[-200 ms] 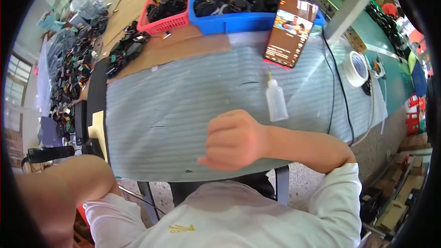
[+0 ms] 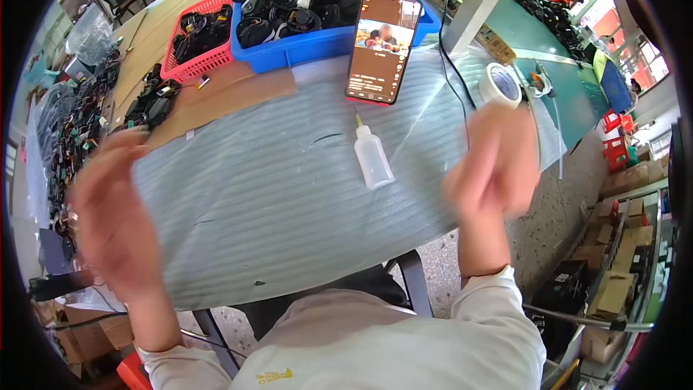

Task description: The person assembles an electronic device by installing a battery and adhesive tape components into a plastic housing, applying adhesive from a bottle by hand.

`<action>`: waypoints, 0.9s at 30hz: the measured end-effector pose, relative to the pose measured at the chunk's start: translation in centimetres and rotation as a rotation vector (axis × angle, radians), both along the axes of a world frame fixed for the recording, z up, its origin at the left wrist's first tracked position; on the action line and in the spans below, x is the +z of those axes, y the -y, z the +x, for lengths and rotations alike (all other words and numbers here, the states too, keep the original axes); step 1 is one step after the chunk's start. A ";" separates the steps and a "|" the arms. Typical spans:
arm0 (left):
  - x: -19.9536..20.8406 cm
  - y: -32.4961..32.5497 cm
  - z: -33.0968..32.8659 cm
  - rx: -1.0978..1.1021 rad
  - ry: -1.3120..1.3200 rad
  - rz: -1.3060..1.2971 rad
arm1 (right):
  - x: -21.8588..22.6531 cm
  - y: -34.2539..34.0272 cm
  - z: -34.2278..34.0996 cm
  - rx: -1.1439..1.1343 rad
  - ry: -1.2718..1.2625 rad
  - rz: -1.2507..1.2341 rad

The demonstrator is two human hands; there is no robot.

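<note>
My left hand (image 2: 119, 209) is raised over the left side of the table, blurred by motion, its fingers stretched loosely apart from the palm with nothing seen in them. Over the table's right edge hangs my right hand (image 2: 498, 162), also smeared; its fingers look curled, and whether they hold anything does not show. Just beyond it lies a roll of white tape (image 2: 499, 87). Between the hands a translucent squeeze bottle (image 2: 374, 162) with a thin needle tip lies on the grey foam-covered table (image 2: 274, 195). A phone (image 2: 382, 47) with a lit screen leans upright against a blue crate.
The blue crate (image 2: 289, 54) and a red basket (image 2: 195, 68) hold black parts. Wired black parts (image 2: 151, 97) lie on cardboard at left. Dark cables (image 2: 455, 76) run down beside a grey post (image 2: 480, 7). Cardboard boxes (image 2: 613, 292) stand on racks at right.
My right hand has swung from the table's front middle to its right edge. My left hand has come up over the left side. The view has turned right.
</note>
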State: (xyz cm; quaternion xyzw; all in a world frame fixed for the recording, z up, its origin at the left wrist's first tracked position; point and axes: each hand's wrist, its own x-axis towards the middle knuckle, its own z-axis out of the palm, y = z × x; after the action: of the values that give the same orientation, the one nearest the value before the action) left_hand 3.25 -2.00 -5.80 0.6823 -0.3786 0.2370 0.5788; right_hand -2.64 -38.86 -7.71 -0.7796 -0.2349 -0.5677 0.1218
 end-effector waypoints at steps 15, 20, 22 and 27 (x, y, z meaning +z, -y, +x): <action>-7.3 2.6 1.7 0.069 0.220 0.499 | -3.6 16.0 4.3 -1.179 -0.933 0.130; -7.1 2.5 1.2 0.064 0.250 0.486 | -2.3 16.1 3.8 -1.106 -0.681 0.350; -7.2 2.7 1.3 0.056 0.194 0.425 | -0.8 15.0 3.5 -1.111 -0.478 0.387; -7.7 1.8 1.1 0.039 0.057 0.368 | 2.6 6.6 2.4 0.076 -0.485 0.739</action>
State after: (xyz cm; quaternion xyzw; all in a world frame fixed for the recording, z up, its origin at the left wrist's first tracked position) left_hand 4.35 -3.82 -13.47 0.7768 -0.4185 0.1942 0.4287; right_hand -0.20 -45.48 -5.11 -0.7851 -0.0092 -0.4095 0.4645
